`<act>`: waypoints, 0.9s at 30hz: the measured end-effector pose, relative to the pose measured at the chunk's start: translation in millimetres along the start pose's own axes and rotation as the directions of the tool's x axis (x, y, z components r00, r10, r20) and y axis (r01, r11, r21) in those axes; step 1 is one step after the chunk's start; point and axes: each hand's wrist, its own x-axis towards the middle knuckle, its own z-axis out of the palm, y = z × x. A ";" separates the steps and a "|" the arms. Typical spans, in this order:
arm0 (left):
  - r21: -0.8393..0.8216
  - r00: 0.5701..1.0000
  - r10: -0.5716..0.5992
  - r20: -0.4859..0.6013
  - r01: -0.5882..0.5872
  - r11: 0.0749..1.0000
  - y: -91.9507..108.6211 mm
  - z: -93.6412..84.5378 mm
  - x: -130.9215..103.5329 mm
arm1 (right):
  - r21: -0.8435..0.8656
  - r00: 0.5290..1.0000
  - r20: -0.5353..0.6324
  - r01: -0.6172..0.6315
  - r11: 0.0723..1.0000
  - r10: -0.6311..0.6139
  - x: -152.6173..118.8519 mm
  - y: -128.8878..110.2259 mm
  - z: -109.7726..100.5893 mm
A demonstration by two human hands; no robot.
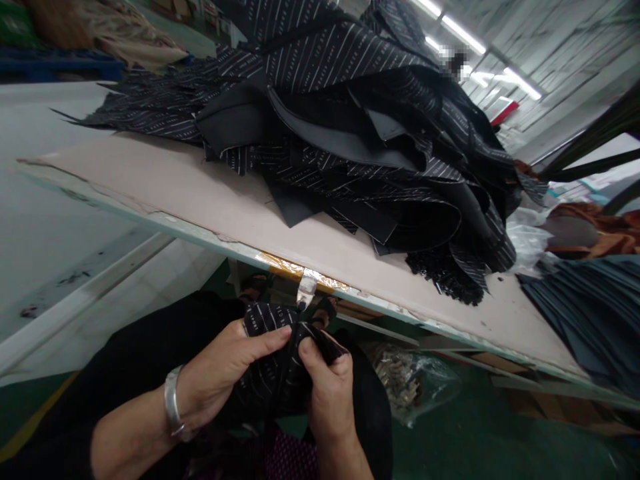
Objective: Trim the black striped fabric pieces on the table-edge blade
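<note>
Both hands hold a black fabric piece with white printed lettering and stripes (pixel 265 320), low in front of the table edge. My left hand (pixel 225 367), with a silver bracelet on its wrist, grips the left part, thumb on top. My right hand (pixel 327 383) pinches the right part, its thumb pressed on the cloth near a dark seam or strip. A metal piece wrapped in pale tape (pixel 307 288) juts from the table edge, and the fabric's top lies against its tip. Fingers beneath the cloth are hidden.
A large heap of black printed fabric (pixel 350 127) covers much of the table (pixel 200 193). Small black pieces (pixel 447 280) lie at its front. Dark folded panels (pixel 595 313) are stacked at the right. A clear plastic bag (pixel 410 387) sits on the floor below.
</note>
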 end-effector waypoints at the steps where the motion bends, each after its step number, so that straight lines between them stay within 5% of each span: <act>1: -0.037 1.000 -0.022 -0.004 0.022 0.999 -1.2 2.2 0.7 | 0.045 1.000 -0.015 0.001 0.999 0.000 0.3 1.3 0.0; 5: -0.141 0.991 -0.094 -0.094 0.080 0.987 -2.4 6.0 5.2 | -0.134 0.957 -0.055 0.276 0.952 -0.285 0.7 -0.6 -2.2; 8: -0.148 0.990 -0.103 -0.101 0.088 0.985 0.2 3.0 6.3 | -0.240 0.906 0.068 0.422 0.874 -0.418 1.3 -8.8 -5.9; 17: 0.029 0.991 -0.022 -0.129 0.026 0.999 -2.4 -4.6 3.8 | -0.286 0.922 0.207 0.378 0.880 -0.328 -3.5 -25.6 -2.8; 22: 0.038 0.993 0.040 -0.114 -0.036 0.999 -4.6 5.7 4.4 | -0.080 0.994 0.042 0.105 0.991 -0.102 -1.0 -15.9 1.5; 27: 0.026 0.985 0.089 -0.151 -0.086 0.996 -7.0 12.4 3.9 | 0.218 0.995 -0.078 -0.038 0.975 0.057 7.1 -4.0 12.4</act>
